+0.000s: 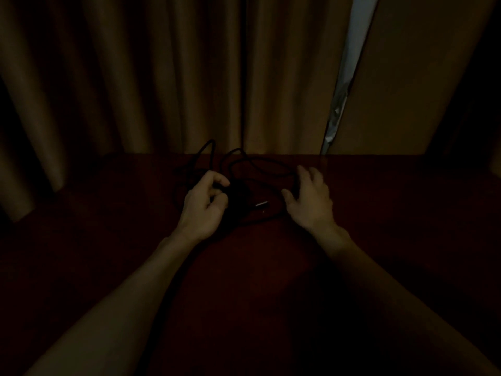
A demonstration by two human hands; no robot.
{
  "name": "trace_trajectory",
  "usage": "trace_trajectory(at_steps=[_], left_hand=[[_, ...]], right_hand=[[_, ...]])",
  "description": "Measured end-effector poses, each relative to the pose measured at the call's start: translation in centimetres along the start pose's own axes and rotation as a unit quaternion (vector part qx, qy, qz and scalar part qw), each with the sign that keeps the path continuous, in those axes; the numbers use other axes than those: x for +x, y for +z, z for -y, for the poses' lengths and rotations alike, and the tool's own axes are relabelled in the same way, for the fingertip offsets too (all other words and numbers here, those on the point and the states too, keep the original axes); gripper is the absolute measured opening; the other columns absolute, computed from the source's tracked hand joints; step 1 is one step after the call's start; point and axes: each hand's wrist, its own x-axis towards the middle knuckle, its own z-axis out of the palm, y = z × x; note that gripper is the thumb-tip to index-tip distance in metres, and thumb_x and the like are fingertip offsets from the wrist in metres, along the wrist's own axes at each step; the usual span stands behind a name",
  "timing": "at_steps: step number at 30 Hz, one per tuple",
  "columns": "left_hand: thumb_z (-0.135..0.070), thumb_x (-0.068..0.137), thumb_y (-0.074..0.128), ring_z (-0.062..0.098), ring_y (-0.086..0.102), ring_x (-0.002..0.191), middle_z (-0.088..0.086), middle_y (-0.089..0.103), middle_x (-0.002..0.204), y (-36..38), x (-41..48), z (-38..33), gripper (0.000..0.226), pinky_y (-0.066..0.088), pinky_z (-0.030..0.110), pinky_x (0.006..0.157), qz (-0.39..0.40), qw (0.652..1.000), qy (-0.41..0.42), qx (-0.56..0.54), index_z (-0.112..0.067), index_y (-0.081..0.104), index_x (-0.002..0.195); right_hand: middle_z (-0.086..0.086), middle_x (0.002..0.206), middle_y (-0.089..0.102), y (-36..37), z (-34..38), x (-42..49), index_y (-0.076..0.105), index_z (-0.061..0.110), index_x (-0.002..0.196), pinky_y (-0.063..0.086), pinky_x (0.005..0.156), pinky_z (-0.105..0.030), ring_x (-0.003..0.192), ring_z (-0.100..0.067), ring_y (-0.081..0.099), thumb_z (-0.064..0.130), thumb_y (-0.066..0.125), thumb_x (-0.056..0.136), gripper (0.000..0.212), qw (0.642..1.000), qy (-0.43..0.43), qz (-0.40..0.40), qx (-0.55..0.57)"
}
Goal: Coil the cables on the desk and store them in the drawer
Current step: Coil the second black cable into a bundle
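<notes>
A tangle of black cable (253, 161) lies in loose loops near the far edge of the dark red desk (379, 213). A small silvery plug (261, 204) shows among the loops between my hands. My left hand (206, 202) has its fingers curled at the left side of the tangle, seemingly pinching a dark part of the cable. My right hand (309, 196) hovers spread over the right-hand loop, fingers relaxed and holding nothing. The scene is very dark, and no drawer is in view.
Brown curtains (135, 77) hang right behind the desk's far edge. A narrow bright gap (349, 69) between curtain panels shows at the upper right. My two forearms stretch across the near part of the desk.
</notes>
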Motion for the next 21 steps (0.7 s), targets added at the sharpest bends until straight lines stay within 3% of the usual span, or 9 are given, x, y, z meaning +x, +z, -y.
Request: trace_trajectory(at_steps=[1,3,5,6,9,12,14,18,21], left_hand=[[-0.002,0.097,0.047,0.021,0.055,0.060,0.003,0.061,0.073,0.0,0.1,-0.1,0.026,0.047,0.037,0.055,-0.011,1.000,-0.007,-0.015,-0.025,0.057,0.105],[0.000,0.098,0.047,0.023,0.054,0.060,0.006,0.059,0.073,-0.1,0.3,-0.2,0.023,0.046,0.037,0.055,-0.025,0.999,-0.019,-0.039,-0.020,0.058,0.104],[0.000,0.098,0.047,0.019,0.052,0.056,0.005,0.058,0.070,-0.1,0.2,-0.3,0.023,0.043,0.034,0.053,-0.023,0.999,-0.021,-0.040,-0.019,0.057,0.104],[0.001,0.098,0.048,0.017,0.051,0.055,0.003,0.058,0.069,0.0,0.1,-0.3,0.023,0.042,0.034,0.052,-0.016,0.999,-0.020,-0.036,-0.020,0.056,0.104],[0.002,0.097,0.050,0.022,0.054,0.058,0.002,0.061,0.071,0.1,-0.2,-0.2,0.025,0.045,0.036,0.054,0.009,0.999,-0.017,-0.039,-0.022,0.054,0.103],[0.003,0.094,0.051,0.025,0.054,0.058,0.005,0.062,0.076,0.0,-0.2,-0.1,0.030,0.043,0.038,0.054,0.025,0.999,-0.015,-0.029,-0.026,0.053,0.102],[0.003,0.094,0.051,0.021,0.054,0.058,0.005,0.062,0.078,-0.1,-0.3,-0.2,0.032,0.043,0.037,0.053,0.024,0.999,-0.013,-0.024,-0.027,0.053,0.101],[0.001,0.095,0.052,0.022,0.059,0.061,0.005,0.063,0.079,-0.2,-0.3,-0.1,0.031,0.048,0.039,0.055,0.023,1.000,-0.010,-0.018,-0.029,0.053,0.100],[0.000,0.094,0.053,0.041,0.060,0.062,0.012,0.064,0.078,-0.3,-0.3,-0.1,0.029,0.049,0.049,0.050,0.026,1.000,-0.006,-0.013,-0.028,0.053,0.101]], right_hand=[[-0.015,0.155,0.030,-0.4,0.3,-0.3,0.030,0.018,0.156,0.042,0.108,-0.052,0.137,-0.035,0.035,0.033,0.065,0.096,0.071,0.997,-0.037,-0.057,-0.046],[-0.017,0.131,0.046,-1.1,1.6,-0.8,0.047,0.010,0.143,0.053,0.089,-0.047,0.114,-0.032,0.050,0.014,0.070,0.091,0.058,0.968,-0.192,-0.158,-0.034],[-0.013,0.109,0.054,-1.2,2.8,-1.1,0.058,0.004,0.126,0.055,0.072,-0.043,0.092,-0.026,0.057,-0.005,0.062,0.089,0.038,0.933,-0.328,-0.145,0.027],[-0.012,0.106,0.056,-1.0,3.1,-1.3,0.058,0.004,0.127,0.054,0.070,-0.043,0.088,-0.025,0.058,-0.008,0.058,0.089,0.039,0.925,-0.360,-0.117,0.037],[-0.009,0.113,0.060,-1.2,2.6,-1.4,0.052,0.008,0.139,0.056,0.074,-0.042,0.089,-0.023,0.062,-0.007,0.054,0.090,0.051,0.935,-0.340,-0.085,0.056],[-0.008,0.107,0.059,-1.6,2.3,-1.6,0.058,0.008,0.121,0.055,0.067,-0.044,0.086,-0.024,0.061,-0.006,0.056,0.087,0.036,0.919,-0.382,-0.083,0.059],[-0.006,0.107,0.060,-1.2,2.6,-1.7,0.062,0.008,0.115,0.054,0.071,-0.040,0.090,-0.020,0.059,0.001,0.057,0.089,0.028,0.914,-0.404,-0.028,0.032],[0.000,0.119,0.059,-0.4,2.4,-2.0,0.048,0.026,0.147,0.049,0.091,-0.039,0.112,-0.020,0.053,0.047,0.052,0.102,0.049,0.954,-0.280,0.089,-0.066],[0.002,0.112,0.051,-0.3,2.9,-2.1,0.050,0.034,0.126,0.049,0.084,-0.043,0.105,-0.019,0.048,0.077,0.042,0.090,0.056,0.972,-0.200,0.051,-0.111]])
